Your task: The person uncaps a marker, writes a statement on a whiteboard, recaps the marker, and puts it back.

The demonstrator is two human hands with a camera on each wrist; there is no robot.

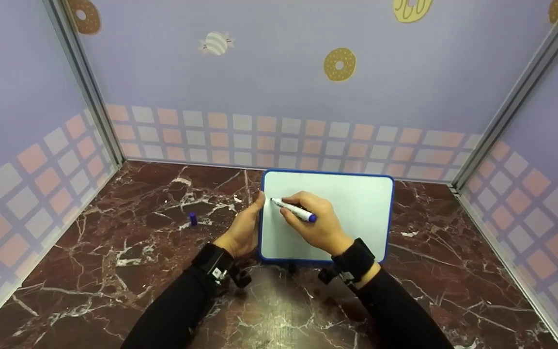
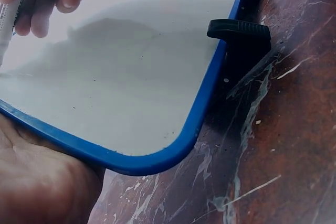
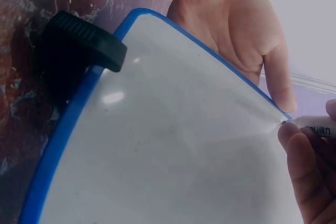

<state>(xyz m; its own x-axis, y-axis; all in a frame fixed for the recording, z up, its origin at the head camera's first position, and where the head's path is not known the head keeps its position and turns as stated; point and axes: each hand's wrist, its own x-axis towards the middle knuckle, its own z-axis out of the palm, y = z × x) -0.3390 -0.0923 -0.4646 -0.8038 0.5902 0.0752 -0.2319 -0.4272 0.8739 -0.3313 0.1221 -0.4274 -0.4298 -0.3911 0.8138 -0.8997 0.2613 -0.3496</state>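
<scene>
A whiteboard [image 1: 356,203] with a blue frame leans up from the tabletop. My left hand [image 1: 245,228] grips its left edge, the thumb along the front of the frame and the other fingers hidden behind. In my right hand [image 1: 318,220] a white marker [image 1: 299,211] with a blue end is pinched between thumb and fingers. Its dark tip is right at the board's surface, near the upper left edge. The right wrist view shows the marker [image 3: 315,125] tip close to the left thumb. Only a few faint specks show on the white surface.
A blue marker cap [image 1: 193,219] stands on the dark red marbled table [image 1: 138,286], left of the board. Black clip-like feet [image 2: 239,30] hold the board's lower edge. Patterned lilac wall panels [image 1: 279,87] enclose the table at the back and both sides.
</scene>
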